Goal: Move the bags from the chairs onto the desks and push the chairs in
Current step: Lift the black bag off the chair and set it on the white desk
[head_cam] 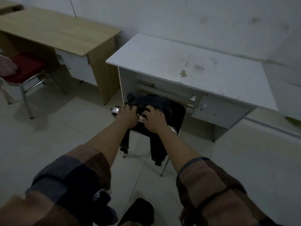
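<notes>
both hands (127, 115) (154, 120) grip the chair-back (175, 129), bag (146, 100) on seat.

Ahead of hands: white tabletop (187, 62) bare, open to reach over.
Under hands: black chair (175, 115) and dark bag (146, 100) fill the knee gap.
Right of hands: drawer box (219, 111) narrows the gap.
Left of hands: open floor (65, 124), then red chair (26, 67) by the wooden tabletop (57, 30).
</notes>
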